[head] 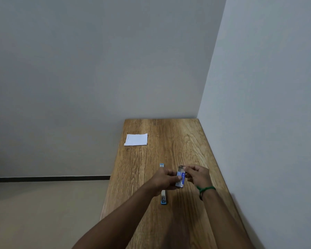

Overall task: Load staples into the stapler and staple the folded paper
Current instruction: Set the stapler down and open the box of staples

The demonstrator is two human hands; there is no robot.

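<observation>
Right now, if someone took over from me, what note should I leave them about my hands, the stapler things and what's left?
Left hand grips the staple box; right hand pinches its slid-out tray end.
Stapler lies on the table under the hands, apparently opened. Folded paper sits near the far left edge.
Done: box partly opened.
Left: take out staples, load them, close the stapler, staple the paper.

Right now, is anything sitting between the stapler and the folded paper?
Nothing visible. Bare table lies between the stapler and the folded paper. The left hand and right hand hold the staple box, and the left hand hides the stapler's middle.
</observation>
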